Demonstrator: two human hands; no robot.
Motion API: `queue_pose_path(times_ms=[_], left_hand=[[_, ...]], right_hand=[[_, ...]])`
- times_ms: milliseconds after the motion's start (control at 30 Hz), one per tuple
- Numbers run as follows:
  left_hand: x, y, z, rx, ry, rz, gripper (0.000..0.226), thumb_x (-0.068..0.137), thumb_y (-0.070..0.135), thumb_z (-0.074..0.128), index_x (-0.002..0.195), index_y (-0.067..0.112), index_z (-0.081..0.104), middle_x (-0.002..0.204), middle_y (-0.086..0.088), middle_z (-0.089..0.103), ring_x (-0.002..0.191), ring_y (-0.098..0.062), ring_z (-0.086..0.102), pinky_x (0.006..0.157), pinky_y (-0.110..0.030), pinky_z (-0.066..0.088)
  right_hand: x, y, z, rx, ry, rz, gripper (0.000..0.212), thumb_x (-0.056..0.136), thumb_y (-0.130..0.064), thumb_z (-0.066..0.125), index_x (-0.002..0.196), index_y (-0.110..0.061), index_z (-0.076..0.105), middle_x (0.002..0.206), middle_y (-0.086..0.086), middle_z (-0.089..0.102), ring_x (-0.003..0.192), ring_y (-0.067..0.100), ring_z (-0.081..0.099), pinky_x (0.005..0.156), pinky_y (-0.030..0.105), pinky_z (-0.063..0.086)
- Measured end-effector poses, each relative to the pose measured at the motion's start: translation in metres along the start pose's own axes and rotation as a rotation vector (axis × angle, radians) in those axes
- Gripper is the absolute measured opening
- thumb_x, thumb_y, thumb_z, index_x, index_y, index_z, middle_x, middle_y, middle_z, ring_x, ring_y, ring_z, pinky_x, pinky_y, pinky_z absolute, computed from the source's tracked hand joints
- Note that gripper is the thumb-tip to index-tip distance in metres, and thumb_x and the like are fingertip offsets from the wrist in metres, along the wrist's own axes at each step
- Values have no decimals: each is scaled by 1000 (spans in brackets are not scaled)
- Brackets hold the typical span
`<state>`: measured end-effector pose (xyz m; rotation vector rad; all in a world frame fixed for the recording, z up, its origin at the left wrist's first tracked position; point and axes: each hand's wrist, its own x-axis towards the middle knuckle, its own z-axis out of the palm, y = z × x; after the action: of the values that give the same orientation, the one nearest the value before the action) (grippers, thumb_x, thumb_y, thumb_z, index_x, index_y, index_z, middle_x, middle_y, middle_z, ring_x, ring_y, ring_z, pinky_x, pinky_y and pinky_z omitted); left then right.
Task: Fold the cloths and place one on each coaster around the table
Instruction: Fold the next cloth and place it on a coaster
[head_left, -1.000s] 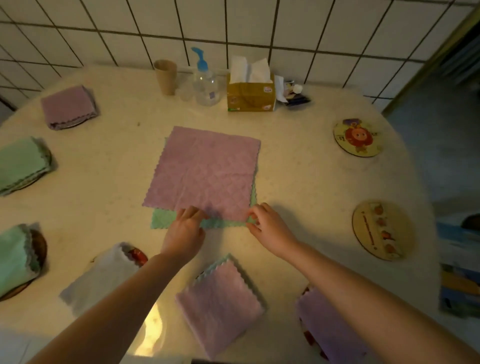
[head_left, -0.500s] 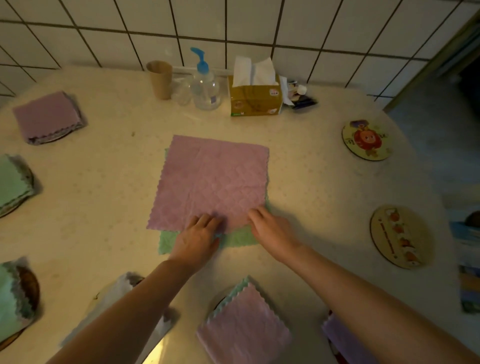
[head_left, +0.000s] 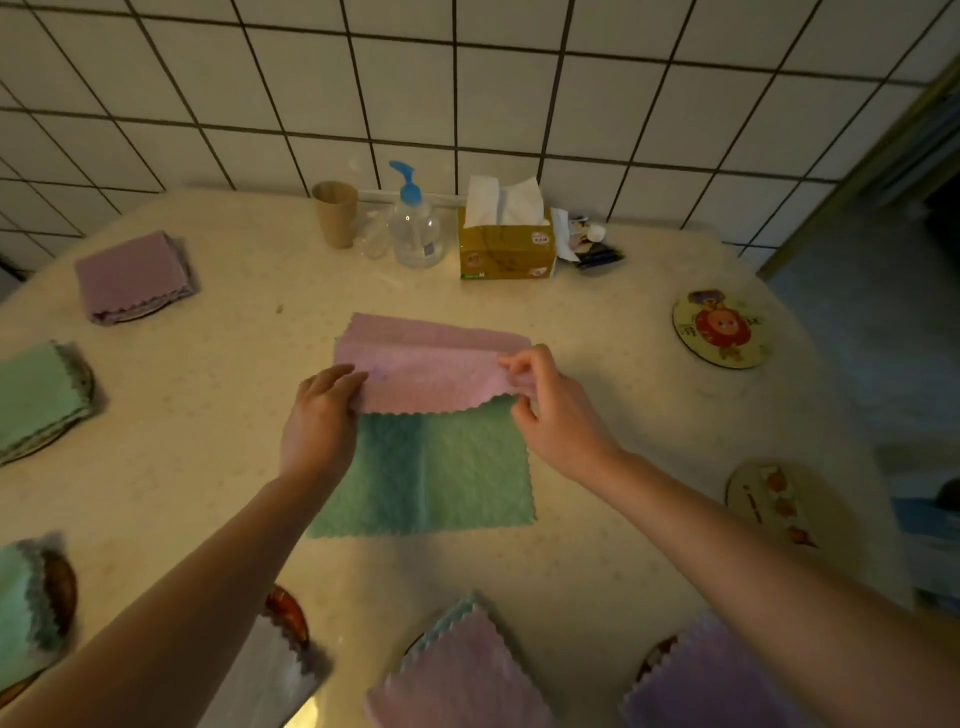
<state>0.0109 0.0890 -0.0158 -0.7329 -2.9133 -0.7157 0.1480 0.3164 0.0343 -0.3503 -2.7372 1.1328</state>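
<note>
A pink cloth (head_left: 426, 374) lies mid-table, its near edge lifted and folded back toward the wall. My left hand (head_left: 322, 415) pinches its left corner and my right hand (head_left: 545, 405) pinches its right corner. Under it a green cloth (head_left: 431, 473) lies flat and open. Two coasters at the right carry nothing: a cartoon one (head_left: 722, 330) and a fruit-print one (head_left: 774, 501). Folded cloths sit on coasters around the rim: purple (head_left: 132, 275), green (head_left: 36, 395), green (head_left: 21, 608), white (head_left: 270, 675), pink (head_left: 457, 670), purple (head_left: 701, 680).
Along the tiled wall stand a paper cup (head_left: 336, 221), a pump bottle (head_left: 415, 223), a tissue box (head_left: 506, 244) and small items (head_left: 592, 247). The table's edge (head_left: 852, 415) curves along the right, with floor beyond.
Both hands have taken the pink cloth's near edge and carried it away from me, folding it over. The green cloth beneath is now uncovered. The camera has tilted upward.
</note>
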Motion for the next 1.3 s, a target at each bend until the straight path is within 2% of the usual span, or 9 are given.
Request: queue_pose_path(times_ms=[133, 333, 500, 767, 967, 1033, 1100, 1167, 1300], left_hand=[[27, 64, -17, -156, 137, 5, 44, 80, -11, 47, 120, 1, 63, 122, -19, 60, 109, -36, 57, 97, -39, 44], [6, 178, -12, -247, 278, 137, 37, 81, -7, 52, 115, 1, 64, 118, -17, 59, 107, -29, 57, 95, -26, 39], [-87, 225, 64, -183, 73, 197, 37, 91, 21, 41, 116, 7, 65, 118, -15, 60, 110, -33, 54, 99, -32, 38], [-221, 253, 126, -86, -234, 336, 59, 100, 47, 20, 109, 17, 70, 106, -2, 67, 105, -13, 49, 94, -20, 36], [-239, 244, 117, -133, -308, 176, 50, 94, 52, 37, 100, 17, 72, 96, 1, 71, 89, -18, 62, 81, -22, 45], [-234, 239, 114, -152, -276, 63, 21, 89, 23, 56, 97, 15, 73, 93, 1, 71, 87, -20, 65, 79, -25, 48], [-223, 235, 113, -219, -291, -91, 18, 85, 6, 64, 97, 18, 72, 92, 6, 71, 89, -16, 65, 80, -27, 49], [-210, 230, 112, -355, -296, -260, 24, 82, 3, 69, 90, 26, 69, 86, 5, 71, 83, -14, 65, 76, -31, 49], [-175, 224, 120, -689, -178, -537, 12, 78, 6, 74, 76, 17, 69, 67, -5, 65, 64, -18, 56, 64, -37, 47]], right_hand=[[12, 13, -54, -87, 66, -88, 59, 90, -5, 45, 139, -32, 24, 136, -3, 52, 111, 17, 58, 89, 40, 52], [-25, 59, -158, -190, 256, -246, 55, 90, -5, 47, 138, -28, 35, 141, 3, 45, 96, 20, 62, 68, 38, 57], [-116, 145, -195, -183, 118, -236, 45, 87, 1, 54, 128, -15, 53, 132, 0, 53, 120, 11, 49, 99, 31, 46], [-246, 252, -184, -340, -90, -212, 28, 82, -33, 46, 93, -22, 69, 91, -9, 64, 98, 8, 47, 78, 23, 47], [-262, 264, -175, -277, -222, -232, 14, 81, -28, 53, 81, -20, 64, 90, -9, 59, 95, 11, 48, 86, 24, 39], [-255, 263, -175, -175, -265, -107, 9, 82, -26, 56, 81, -21, 63, 85, -11, 58, 89, 5, 51, 80, 27, 46], [-245, 260, -176, -43, -272, 48, 4, 84, -19, 62, 81, -22, 64, 81, -15, 61, 82, -2, 56, 73, 24, 50], [-232, 257, -178, 82, -213, 186, 5, 86, -17, 64, 83, -21, 64, 78, -16, 64, 75, -6, 60, 64, 16, 49], [-191, 254, -183, 246, -59, 392, 7, 87, -22, 63, 80, -20, 63, 73, 3, 65, 65, 11, 60, 57, 28, 48]])
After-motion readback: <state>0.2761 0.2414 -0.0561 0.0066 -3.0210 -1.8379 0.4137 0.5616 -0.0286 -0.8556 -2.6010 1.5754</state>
